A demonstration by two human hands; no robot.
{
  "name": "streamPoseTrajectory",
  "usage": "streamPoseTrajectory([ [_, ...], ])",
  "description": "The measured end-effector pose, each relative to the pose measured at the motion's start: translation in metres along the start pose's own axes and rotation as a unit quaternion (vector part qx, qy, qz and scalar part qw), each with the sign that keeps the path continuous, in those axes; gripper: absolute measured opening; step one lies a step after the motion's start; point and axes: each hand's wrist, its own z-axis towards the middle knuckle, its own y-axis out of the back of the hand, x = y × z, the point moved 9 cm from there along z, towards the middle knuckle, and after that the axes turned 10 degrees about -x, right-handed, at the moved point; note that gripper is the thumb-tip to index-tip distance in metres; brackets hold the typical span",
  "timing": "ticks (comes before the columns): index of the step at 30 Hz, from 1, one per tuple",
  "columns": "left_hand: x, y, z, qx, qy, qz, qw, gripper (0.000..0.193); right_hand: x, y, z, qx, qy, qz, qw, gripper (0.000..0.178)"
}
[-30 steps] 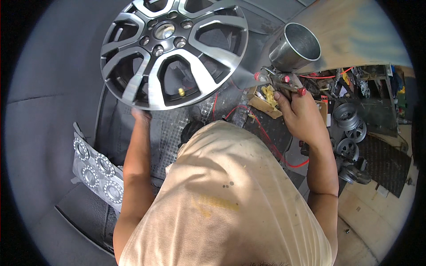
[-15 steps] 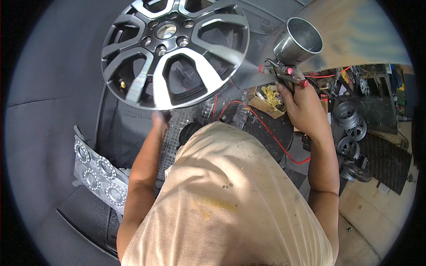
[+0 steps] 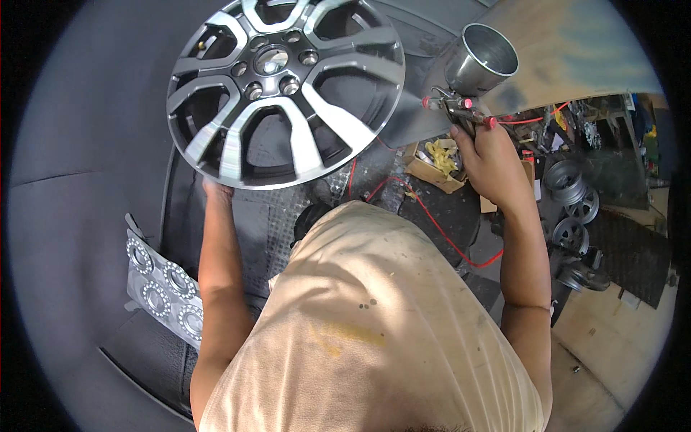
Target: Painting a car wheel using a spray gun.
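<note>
A: Biggest thing?

B: Alloy wheel [image 3: 271, 84], top of frame, just L of ctr. Prob heavy-ish, v. stiff; bright spokes look smooth, so poss. slippery, & the finish could scratch easily.

A: Where to take hold?

B: Outer lip or from underneath, I'd say. Keep off the spoke faces.

A: Next size down?

B: Spray gun [image 3: 462, 110], upper right. Rigid metal, prob top-heavy b/c of the open cup [image 3: 469, 74] on it; best held by the handle, cup level in case of liquid.

A: R hand?

B: R hand [image 3: 497, 169], right of ctr: closed round gun's handle, thumb on the near side.

A: & L hand?

B: L hand [image 3: 218, 191] is at wheel's lower-left edge, mostly hidden; can't tell how far open or if it's gripping.

A: Smallest?

B: Red knobs [image 3: 491, 122] on gun. Hard, prob easy to knock; no place to grip.
</note>
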Motion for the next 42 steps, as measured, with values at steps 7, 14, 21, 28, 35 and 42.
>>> streamPoseTrajectory([
  [7,0.047,-0.022,-0.047,0.047,0.028,0.092,0.994,0.053,-0.012,0.004,0.018,-0.051,0.011,0.016,0.999,0.02],
  [14,0.05,-0.03,-0.062,0.076,0.089,0.002,0.993,0.062,-0.031,0.002,0.027,-0.045,-0.007,-0.023,0.999,0.024],
  [21,0.069,-0.026,-0.073,0.062,0.128,0.028,0.989,0.04,-0.074,-0.012,0.017,-0.155,-0.041,0.007,0.987,0.024],
  [28,0.066,0.03,-0.06,-0.08,0.072,0.152,0.983,0.043,-0.11,-0.064,-0.056,-0.171,-0.061,0.137,0.974,0.023],
  [35,0.123,0.024,-0.102,-0.114,0.137,0.175,0.968,0.015,-0.176,-0.118,-0.123,-0.082,-0.171,0.133,0.973,0.03],
  [42,0.252,-0.033,-0.263,0.228,0.182,0.642,0.709,0.043,-0.198,-0.173,-0.164,0.03,-0.123,0.129,0.984,0.025],
])
